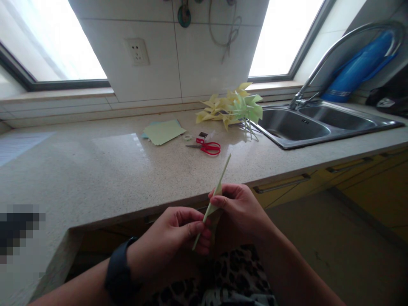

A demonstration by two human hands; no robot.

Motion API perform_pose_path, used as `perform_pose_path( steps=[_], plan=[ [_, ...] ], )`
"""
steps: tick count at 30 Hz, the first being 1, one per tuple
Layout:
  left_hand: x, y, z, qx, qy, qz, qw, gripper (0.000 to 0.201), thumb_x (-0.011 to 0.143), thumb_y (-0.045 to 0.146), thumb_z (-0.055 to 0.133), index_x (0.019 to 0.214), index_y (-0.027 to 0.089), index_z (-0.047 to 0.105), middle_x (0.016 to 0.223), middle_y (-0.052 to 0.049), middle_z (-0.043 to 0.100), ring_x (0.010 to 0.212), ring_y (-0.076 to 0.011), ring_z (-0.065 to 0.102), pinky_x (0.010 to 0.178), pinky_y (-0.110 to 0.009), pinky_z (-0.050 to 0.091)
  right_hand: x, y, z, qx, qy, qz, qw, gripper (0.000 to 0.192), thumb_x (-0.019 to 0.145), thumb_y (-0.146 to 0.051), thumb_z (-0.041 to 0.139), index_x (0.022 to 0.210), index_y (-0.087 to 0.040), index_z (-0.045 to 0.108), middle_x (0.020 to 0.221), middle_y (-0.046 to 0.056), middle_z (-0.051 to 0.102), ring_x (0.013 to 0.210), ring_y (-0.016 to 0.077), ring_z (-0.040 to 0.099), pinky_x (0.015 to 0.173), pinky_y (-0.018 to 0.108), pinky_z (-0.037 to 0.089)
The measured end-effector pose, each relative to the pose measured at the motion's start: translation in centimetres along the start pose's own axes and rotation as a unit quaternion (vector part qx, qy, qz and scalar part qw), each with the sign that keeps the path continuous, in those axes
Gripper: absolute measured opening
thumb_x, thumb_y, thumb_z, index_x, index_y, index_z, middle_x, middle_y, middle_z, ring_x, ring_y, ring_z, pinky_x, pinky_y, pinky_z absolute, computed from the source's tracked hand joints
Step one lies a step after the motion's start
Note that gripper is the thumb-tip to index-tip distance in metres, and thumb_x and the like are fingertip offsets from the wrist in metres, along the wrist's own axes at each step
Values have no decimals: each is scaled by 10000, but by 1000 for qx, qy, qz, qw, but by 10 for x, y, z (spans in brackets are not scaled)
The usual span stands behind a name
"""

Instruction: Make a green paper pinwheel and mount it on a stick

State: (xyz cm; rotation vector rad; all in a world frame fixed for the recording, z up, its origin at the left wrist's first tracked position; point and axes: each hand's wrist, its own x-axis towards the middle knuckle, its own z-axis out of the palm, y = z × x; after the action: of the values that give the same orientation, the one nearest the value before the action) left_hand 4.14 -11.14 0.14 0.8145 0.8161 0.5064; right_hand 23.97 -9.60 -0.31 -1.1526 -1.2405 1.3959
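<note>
Below the bench edge, your left hand and right hand fingers pinch a rolled paper stick: light, thin, crushable. Grip low, gently.

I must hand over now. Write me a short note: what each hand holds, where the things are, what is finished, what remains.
Left hand: fingers pinch the lower end of a thin pale-green rolled paper stick.
Right hand: grips the same stick higher up, where the paper is still wider.
On the speckled stone counter: flat green paper sheets, red-handled scissors, a small tape roll.
Done: a heap of yellow and green paper pinwheels beside the steel sink.
Left: this stick appears only partly rolled; unused sheets remain.
</note>
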Motion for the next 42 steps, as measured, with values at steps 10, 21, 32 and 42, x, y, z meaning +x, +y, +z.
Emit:
perform_pose_path(
  steps=[10, 21, 32, 42],
  plan=[
    [0, 4, -3, 192, 57, 82, 976, 215, 792, 301, 795, 943, 160, 737, 866, -31, 761, 786, -172, 673, 735, -291, 489, 2, 5, 0, -10, 23, 10, 1000, 160, 747, -334, 802, 763, -179, 765, 704, 6, 705, 633, 121, 585, 609, 247, 433],
    [0, 3, -1, 116, 50, 60, 990, 236, 785, 359, 792, 852, 136, 754, 733, -26, 724, 656, -136, 620, 662, -275, 470, 4, 4, 7, -2, 48, 4, 999, 170, 713, -334, 812, 702, -178, 746, 665, 4, 695, 591, 118, 562, 573, 247, 424],
    [1, 0, -4, -24, -47, -2, 999, 231, 827, 347, 790, 875, 132, 722, 791, -40, 737, 664, -121, 675, 671, -256, 515, -2, -6, 2, 18, -8, -13, 1000, 111, 745, -297, 795, 748, -191, 759, 676, -11, 692, 621, 118, 589, 606, 246, 446],
    [1, 2, -8, 210, 108, 106, 966, 207, 776, 290, 812, 929, 174, 732, 852, -21, 771, 783, -176, 689, 732, -288, 509, 2, -1, 10, -19, 38, -1, 999, 165, 727, -337, 793, 724, -176, 761, 669, 3, 707, 598, 114, 574, 580, 244, 417]
  ],
)
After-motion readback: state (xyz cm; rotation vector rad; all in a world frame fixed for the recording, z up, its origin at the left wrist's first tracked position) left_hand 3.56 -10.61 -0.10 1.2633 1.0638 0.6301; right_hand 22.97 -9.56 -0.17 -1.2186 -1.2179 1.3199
